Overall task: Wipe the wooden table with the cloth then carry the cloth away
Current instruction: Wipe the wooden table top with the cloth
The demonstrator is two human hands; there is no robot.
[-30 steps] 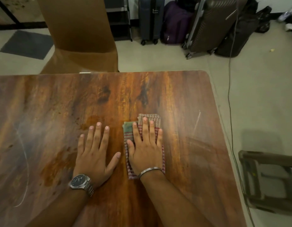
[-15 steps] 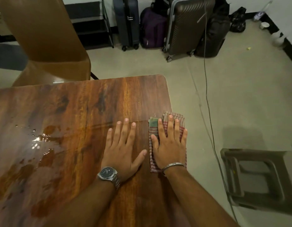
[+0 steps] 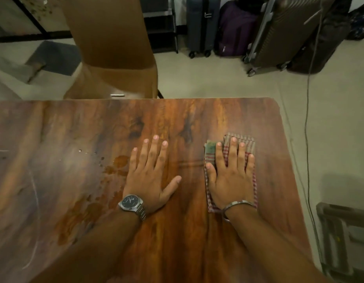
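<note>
Leftmost, wet patches [image 3: 83, 213] and scattered droplets on the wooden table [image 3: 177, 252]: unwiped, lying left of both hands. Next, left hand [image 3: 150, 180]: flat on bare wood, palm down, fingers spread and extended, gripping nothing; wristwatch [image 3: 131, 202] at the wrist. Next, strip of bare tabletop between the two hands, showing a faint wet streak [image 3: 187, 162]. Next, right hand [image 3: 231, 180]: palm down, fingers extended and slightly fanned, pressing on the cloth rather than clutching it; metal bangle [image 3: 238, 204] at the wrist. Beneath it, checked cloth [image 3: 241, 139]: folded, red-and-tan with a green patch at its far left corner, directly under the right palm, long axis running away from the person in line with the forearm, near the table's right edge. Governing relation, as judged: the remaining wet lies leftward of the cloth with the left hand between, so the right hand, already on the cloth, is the one to sweep it left, and the left hand would need to lift clear. Beyond the table, a brown chair [image 3: 111, 48]; rightward, suitcases [image 3: 283, 31] and a hanging cable [image 3: 309, 78].
</note>
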